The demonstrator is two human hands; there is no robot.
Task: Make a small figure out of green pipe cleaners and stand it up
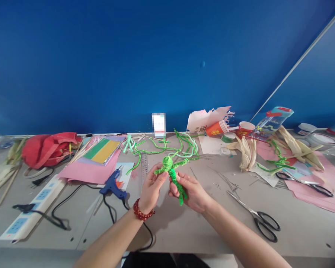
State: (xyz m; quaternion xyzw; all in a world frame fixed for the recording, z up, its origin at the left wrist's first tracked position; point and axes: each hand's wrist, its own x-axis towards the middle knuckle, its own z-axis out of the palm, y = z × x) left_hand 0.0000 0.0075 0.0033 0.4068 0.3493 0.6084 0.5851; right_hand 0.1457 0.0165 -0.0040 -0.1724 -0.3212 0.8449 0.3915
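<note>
A green pipe-cleaner figure [172,173], with a round coiled head, two arms and two wrapped legs, is held up above the table in front of me. My left hand [154,183], with a red bead bracelet at the wrist, pinches its arm and shoulder from the left. From the right, my right hand [191,189] grips the figure's body and upper legs between thumb and fingers. Just beyond the figure, loose green pipe cleaners [156,148] lie tangled on the table near a clear ruler [144,167].
Left of my hands lie a blue glue gun [114,185] with its cord, a power strip [35,208], coloured sheets [102,150] and a red bag [48,149]. To the right are scissors [258,215], a second pair of scissors [307,182], dried husks [247,152] and paper cups [217,128]. A blue wall [156,67] stands behind.
</note>
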